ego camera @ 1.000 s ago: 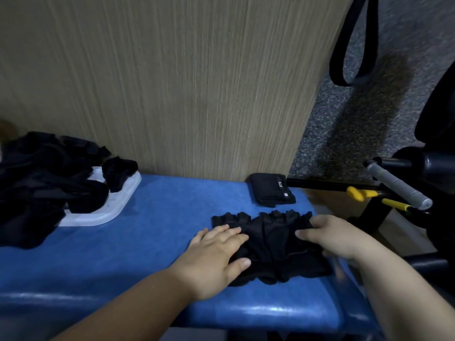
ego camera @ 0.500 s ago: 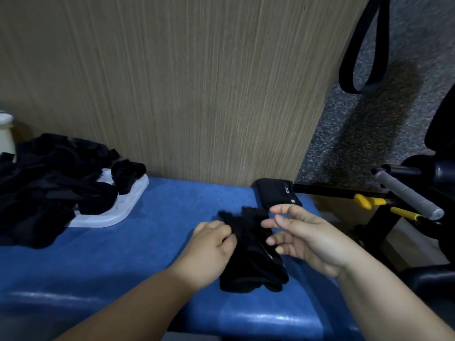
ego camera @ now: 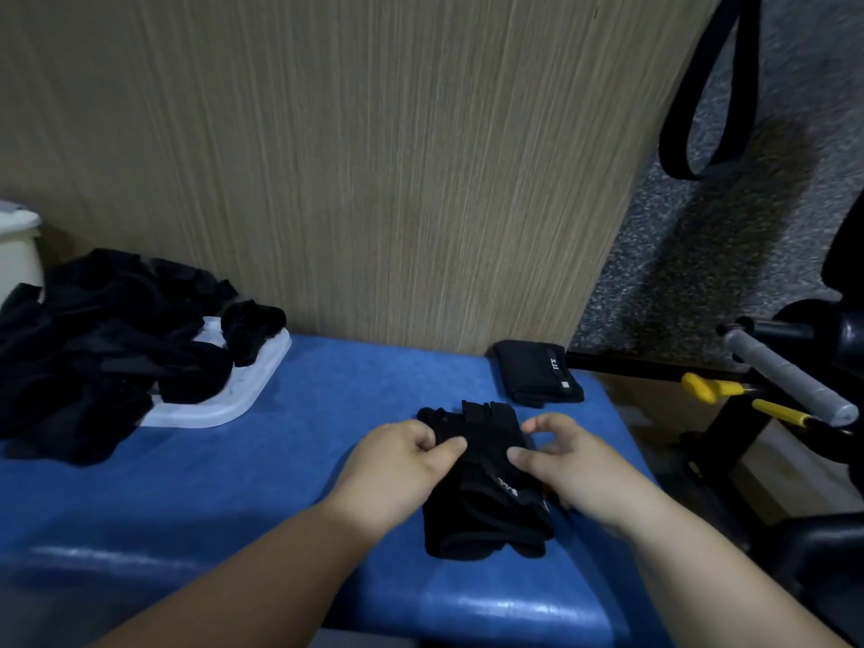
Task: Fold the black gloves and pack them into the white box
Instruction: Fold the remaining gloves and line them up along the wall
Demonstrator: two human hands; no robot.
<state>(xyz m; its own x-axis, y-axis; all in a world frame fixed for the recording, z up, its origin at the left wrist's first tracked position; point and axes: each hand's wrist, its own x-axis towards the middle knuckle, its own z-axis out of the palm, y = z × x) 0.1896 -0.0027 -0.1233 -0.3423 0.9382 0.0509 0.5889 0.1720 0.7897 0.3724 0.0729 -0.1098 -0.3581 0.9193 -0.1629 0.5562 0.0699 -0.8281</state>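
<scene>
Blue padding is covering a bench (ego camera: pixel 304 427) that is standing against a tall wood-grain panel (ego camera: pixel 374 156). On the near right part of the bench, a folded bundle of black gloves (ego camera: pixel 486 512) is lying flat. A person's two bare hands are meeting over its far end. The left hand (ego camera: pixel 397 465) is pinching the bundle's left edge, with the thumb on top and the fingers curled. The right hand (ego camera: pixel 575 465) is grasping the right edge, with its thumb pressing on the fabric and its fingers bent above.

At the bench's far left, a shallow white box (ego camera: pixel 248 395) is sitting with a loose heap of black gloves (ego camera: pixel 93 348) spilling across it and onto the padding. At the bench's far right corner, another folded black pair (ego camera: pixel 537 374) is resting against the panel.

Beyond the bench's right end, gym equipment with a grey handle (ego camera: pixel 790 383) and yellow knobs (ego camera: pixel 710 390) is standing on speckled flooring. A black strap loop (ego camera: pixel 673 133) is hanging above it.
</scene>
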